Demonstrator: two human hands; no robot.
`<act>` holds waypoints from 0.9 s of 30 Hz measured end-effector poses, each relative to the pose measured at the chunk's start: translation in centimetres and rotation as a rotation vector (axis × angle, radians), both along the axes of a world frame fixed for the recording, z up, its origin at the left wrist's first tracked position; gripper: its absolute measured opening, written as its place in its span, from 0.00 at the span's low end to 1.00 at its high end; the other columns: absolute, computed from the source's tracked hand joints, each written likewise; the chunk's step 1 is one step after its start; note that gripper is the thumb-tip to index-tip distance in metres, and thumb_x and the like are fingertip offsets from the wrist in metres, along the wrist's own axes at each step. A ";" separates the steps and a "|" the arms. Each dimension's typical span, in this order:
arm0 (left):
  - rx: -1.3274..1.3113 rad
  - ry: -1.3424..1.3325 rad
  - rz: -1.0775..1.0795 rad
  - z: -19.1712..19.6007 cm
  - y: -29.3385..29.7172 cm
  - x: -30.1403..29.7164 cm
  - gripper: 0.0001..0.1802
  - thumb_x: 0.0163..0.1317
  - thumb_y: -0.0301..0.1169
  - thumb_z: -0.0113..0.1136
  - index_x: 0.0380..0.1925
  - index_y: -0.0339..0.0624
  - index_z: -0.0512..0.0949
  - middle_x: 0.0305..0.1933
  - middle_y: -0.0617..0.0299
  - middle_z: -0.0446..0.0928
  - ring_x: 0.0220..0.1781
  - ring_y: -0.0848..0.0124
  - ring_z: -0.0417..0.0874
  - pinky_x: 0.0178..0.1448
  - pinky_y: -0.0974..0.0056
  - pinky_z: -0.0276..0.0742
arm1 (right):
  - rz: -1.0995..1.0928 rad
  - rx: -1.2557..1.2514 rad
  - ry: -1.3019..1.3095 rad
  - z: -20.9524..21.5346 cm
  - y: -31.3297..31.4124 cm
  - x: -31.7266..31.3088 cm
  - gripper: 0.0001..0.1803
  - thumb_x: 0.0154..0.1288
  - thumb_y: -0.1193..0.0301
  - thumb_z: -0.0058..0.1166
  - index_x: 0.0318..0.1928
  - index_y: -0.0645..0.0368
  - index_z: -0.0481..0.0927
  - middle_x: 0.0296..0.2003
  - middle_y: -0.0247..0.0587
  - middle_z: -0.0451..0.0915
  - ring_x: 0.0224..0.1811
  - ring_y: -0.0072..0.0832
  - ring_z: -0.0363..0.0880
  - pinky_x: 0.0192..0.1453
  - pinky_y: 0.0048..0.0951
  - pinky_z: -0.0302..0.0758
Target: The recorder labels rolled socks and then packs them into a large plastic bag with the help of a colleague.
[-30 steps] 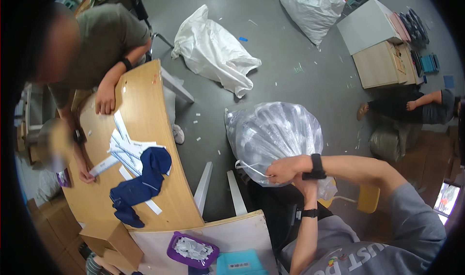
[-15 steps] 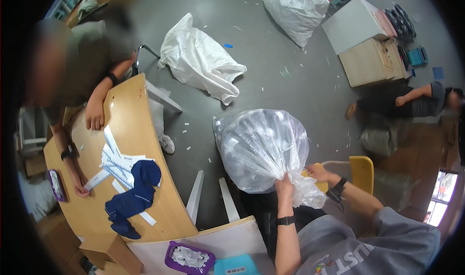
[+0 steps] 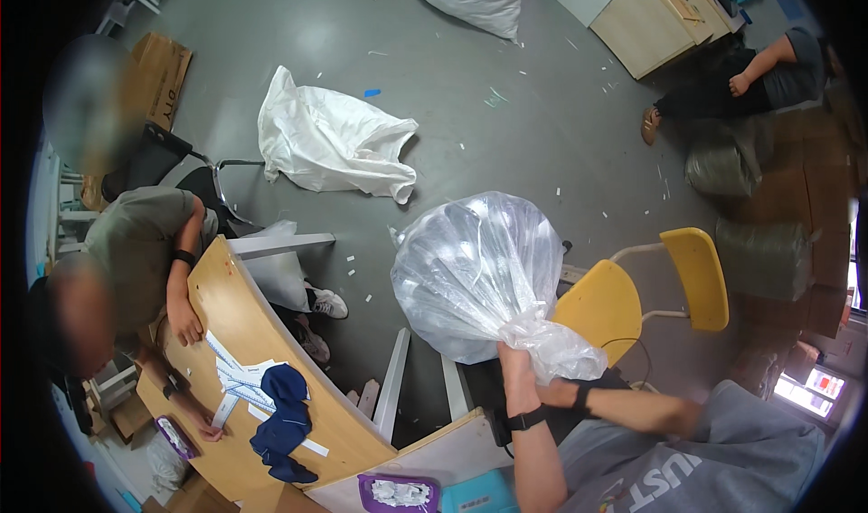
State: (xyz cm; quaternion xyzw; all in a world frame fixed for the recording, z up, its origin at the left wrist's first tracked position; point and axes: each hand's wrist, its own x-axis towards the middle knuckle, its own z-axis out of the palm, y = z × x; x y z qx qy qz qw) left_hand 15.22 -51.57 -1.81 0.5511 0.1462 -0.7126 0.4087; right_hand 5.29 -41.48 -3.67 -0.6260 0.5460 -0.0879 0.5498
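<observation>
A large, full clear plastic bag (image 3: 475, 269) bulges in front of me, its neck gathered into a bunch with the loose end (image 3: 565, 350) flaring out to the right. My left hand (image 3: 517, 367) is closed around that gathered neck. Just below the loose end is my right hand (image 3: 558, 393), close to my left wrist; its fingers are hidden behind the bag and my left hand. What fills the bag cannot be made out through the shiny film.
A yellow chair (image 3: 601, 305) stands right of the bag. To the left, a co-worker's hand (image 3: 210, 430) touches paper strips beside navy cloth (image 3: 285, 414) on a wooden table (image 3: 235, 323). A white sack (image 3: 334, 138) lies on the floor. Another person (image 3: 723, 88) is at far right.
My right hand has moved from the far side of the bag's neck down to its near side. My left hand keeps its grip. The view has shifted, bringing the yellow chair into fuller sight.
</observation>
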 end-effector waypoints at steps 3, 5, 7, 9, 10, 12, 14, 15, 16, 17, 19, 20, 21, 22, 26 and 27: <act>0.013 0.004 0.048 -2.2 1.6 0.1 0.21 0.66 0.32 0.60 0.57 0.36 0.75 0.50 0.51 0.79 0.49 0.62 0.81 0.52 0.61 0.78 | 0.146 0.135 0.099 -1.5 1.8 7.3 0.13 0.77 0.65 0.43 0.52 0.56 0.76 0.47 0.47 0.80 0.48 0.41 0.80 0.51 0.40 0.77; 0.001 0.041 0.062 -3.4 2.8 -1.3 0.20 0.68 0.34 0.59 0.57 0.39 0.75 0.50 0.51 0.78 0.50 0.62 0.80 0.54 0.62 0.77 | 0.202 0.192 0.183 -1.7 0.6 10.0 0.12 0.77 0.65 0.43 0.50 0.56 0.76 0.42 0.46 0.81 0.44 0.43 0.81 0.48 0.40 0.77; -0.014 0.032 0.098 -4.8 3.9 -1.6 0.20 0.69 0.36 0.58 0.58 0.42 0.74 0.50 0.52 0.78 0.51 0.61 0.79 0.56 0.63 0.75 | 0.241 0.149 0.212 -1.2 -2.0 12.6 0.11 0.77 0.65 0.43 0.47 0.57 0.76 0.37 0.45 0.81 0.40 0.44 0.81 0.45 0.40 0.77; -0.030 0.029 0.145 -6.3 5.0 -1.0 0.20 0.71 0.38 0.57 0.59 0.45 0.74 0.50 0.52 0.78 0.52 0.61 0.78 0.58 0.63 0.74 | 0.108 -0.151 -0.075 0.5 -5.1 14.9 0.12 0.77 0.66 0.42 0.40 0.61 0.74 0.23 0.41 0.77 0.26 0.45 0.79 0.34 0.42 0.75; -0.023 0.019 0.160 -6.5 4.9 -0.4 0.20 0.72 0.40 0.56 0.60 0.46 0.74 0.50 0.52 0.78 0.53 0.60 0.77 0.59 0.64 0.73 | 0.124 -0.143 -0.092 1.4 -6.2 16.1 0.12 0.77 0.66 0.42 0.40 0.61 0.74 0.23 0.41 0.77 0.26 0.45 0.79 0.34 0.42 0.75; -0.084 0.085 0.086 -5.3 4.3 -0.7 0.29 0.69 0.44 0.59 0.66 0.46 0.69 0.63 0.50 0.72 0.63 0.66 0.71 0.73 0.66 0.55 | 0.046 0.093 -0.392 2.5 -8.3 16.8 0.14 0.76 0.65 0.44 0.35 0.62 0.71 0.25 0.43 0.77 0.28 0.41 0.79 0.34 0.40 0.73; -0.083 0.047 0.032 -3.6 2.9 -0.7 0.26 0.67 0.40 0.60 0.62 0.41 0.72 0.59 0.51 0.74 0.59 0.66 0.73 0.66 0.64 0.60 | 0.329 0.185 -0.271 1.2 -8.6 16.3 0.14 0.78 0.63 0.40 0.47 0.59 0.73 0.40 0.49 0.79 0.43 0.41 0.81 0.43 0.36 0.78; -0.078 0.016 0.007 -2.7 2.2 -0.6 0.25 0.66 0.38 0.60 0.59 0.38 0.73 0.57 0.51 0.75 0.56 0.66 0.74 0.63 0.64 0.63 | 0.407 0.142 -0.211 0.5 -8.5 15.8 0.14 0.78 0.63 0.40 0.49 0.59 0.73 0.42 0.49 0.79 0.44 0.41 0.81 0.44 0.36 0.78; -0.074 -0.023 -0.024 -1.8 1.5 -0.3 0.24 0.64 0.36 0.61 0.57 0.36 0.74 0.55 0.52 0.77 0.54 0.66 0.76 0.60 0.63 0.65 | 0.460 0.079 -0.143 -0.2 -8.3 15.2 0.14 0.78 0.63 0.40 0.50 0.58 0.73 0.43 0.50 0.78 0.46 0.41 0.80 0.45 0.36 0.78; -0.057 -0.074 -0.044 -1.0 1.2 0.4 0.22 0.63 0.34 0.61 0.55 0.33 0.75 0.53 0.52 0.78 0.52 0.66 0.77 0.56 0.62 0.68 | 0.506 0.028 -0.104 -0.5 -7.9 15.2 0.14 0.78 0.62 0.39 0.51 0.58 0.72 0.45 0.50 0.77 0.47 0.41 0.80 0.47 0.36 0.78; -0.045 -0.130 -0.090 0.1 0.5 0.6 0.20 0.61 0.30 0.62 0.50 0.28 0.78 0.49 0.53 0.80 0.47 0.67 0.79 0.50 0.61 0.73 | 0.554 -0.070 -0.016 -1.1 -7.8 14.4 0.15 0.78 0.62 0.39 0.53 0.58 0.72 0.48 0.50 0.76 0.50 0.41 0.79 0.49 0.36 0.78; -0.053 -0.137 -0.110 0.3 0.2 0.1 0.18 0.60 0.28 0.62 0.48 0.25 0.79 0.46 0.53 0.82 0.45 0.67 0.80 0.47 0.60 0.76 | 0.570 -0.110 0.035 -1.2 -7.8 13.6 0.15 0.78 0.62 0.39 0.54 0.57 0.71 0.49 0.51 0.76 0.51 0.41 0.78 0.50 0.36 0.78; -0.054 -0.148 -0.097 -0.6 0.8 0.5 0.18 0.60 0.28 0.62 0.48 0.25 0.79 0.46 0.53 0.82 0.45 0.67 0.80 0.47 0.60 0.76 | 0.594 -0.159 0.046 -1.2 -7.6 14.1 0.16 0.78 0.62 0.39 0.55 0.57 0.71 0.50 0.51 0.75 0.53 0.42 0.77 0.51 0.36 0.78; -0.088 -0.207 -0.068 -1.4 1.3 0.6 0.18 0.60 0.28 0.61 0.46 0.25 0.80 0.45 0.53 0.82 0.45 0.67 0.80 0.46 0.60 0.75 | 0.613 -0.207 0.049 -1.1 -7.1 14.8 0.16 0.78 0.62 0.38 0.56 0.57 0.71 0.52 0.51 0.75 0.54 0.42 0.77 0.52 0.36 0.78; -0.097 -0.344 -0.113 1.4 -0.4 -1.6 0.18 0.60 0.28 0.60 0.46 0.24 0.80 0.46 0.51 0.83 0.44 0.68 0.79 0.47 0.59 0.74 | 0.639 -0.386 0.118 0.1 -5.1 10.3 0.19 0.78 0.62 0.38 0.61 0.56 0.69 0.58 0.52 0.72 0.60 0.42 0.75 0.56 0.35 0.78; -0.095 -0.289 -0.059 1.6 -1.3 -1.8 0.18 0.60 0.28 0.60 0.47 0.24 0.79 0.47 0.50 0.83 0.47 0.69 0.79 0.49 0.60 0.74 | 0.652 -0.431 0.120 1.3 -4.5 8.3 0.20 0.78 0.62 0.37 0.62 0.56 0.69 0.59 0.52 0.72 0.61 0.42 0.74 0.57 0.35 0.78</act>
